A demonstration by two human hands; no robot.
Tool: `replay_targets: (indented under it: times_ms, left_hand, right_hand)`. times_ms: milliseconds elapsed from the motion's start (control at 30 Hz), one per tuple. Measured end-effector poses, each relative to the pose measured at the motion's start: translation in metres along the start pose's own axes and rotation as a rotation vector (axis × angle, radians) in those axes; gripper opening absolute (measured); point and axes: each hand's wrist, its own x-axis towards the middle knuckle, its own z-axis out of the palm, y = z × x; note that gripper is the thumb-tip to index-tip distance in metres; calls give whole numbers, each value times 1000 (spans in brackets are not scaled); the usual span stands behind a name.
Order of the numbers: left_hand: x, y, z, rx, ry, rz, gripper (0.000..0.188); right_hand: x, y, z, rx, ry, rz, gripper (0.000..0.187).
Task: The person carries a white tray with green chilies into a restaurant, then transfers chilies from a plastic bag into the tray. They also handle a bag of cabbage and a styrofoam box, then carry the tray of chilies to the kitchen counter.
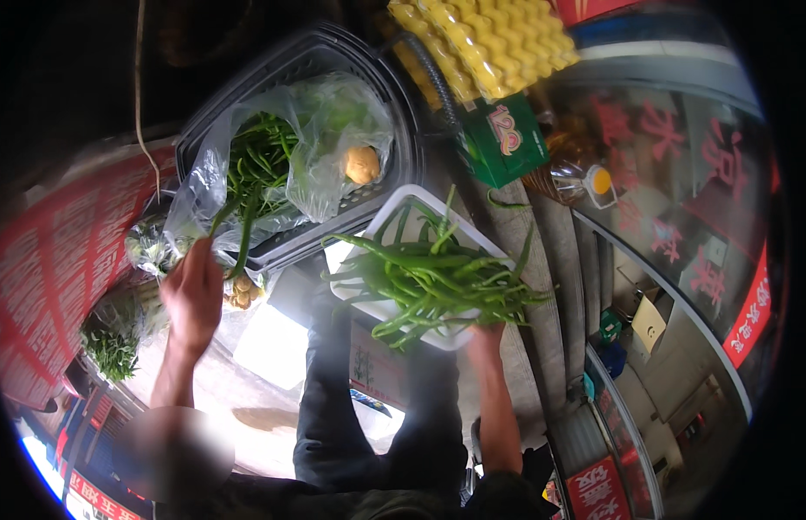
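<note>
My left hand [193,290] is closed round long green chili peppers [246,230], which stick up from the fingers at the near-left edge of a clear plastic bag [320,182]. Inside that bag lie many more green chilies [255,160]. A black crate [401,130] holds the bag. In my right hand [484,340] is the near right corner of a white plastic tray [394,201], its fingers partly hidden beneath. Long green chilies [429,282] are heaped in the tray, and several hang over its rim.
A tan, roundish vegetable [362,165] rests by the bag. Yellow egg trays [494,43], a green box [504,143] and an oil bottle [585,182] stand at the far right. Bagged leafy greens [113,342] lie at left. A glass front [671,199] runs along the right.
</note>
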Motion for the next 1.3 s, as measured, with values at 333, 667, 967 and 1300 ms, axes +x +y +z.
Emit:
replay_targets:
  times_ms: [333,667,967,1300]
  left_hand:
    - [-69,212,-86,-546,152,352,28]
    - [-51,191,51,-368,-45,515,26]
    - [-107,194,20,-226,12,553,38]
    - [-190,-20,282,-254,-168,-322,11]
  right_hand:
    - [20,-39,-9,-167,-185,-28,39]
    - [-28,-60,-69,-147,-24,-133,53]
    - [-58,-8,-89,56,-25,-155,68]
    - [16,45,-296,-674,-46,-385,54]
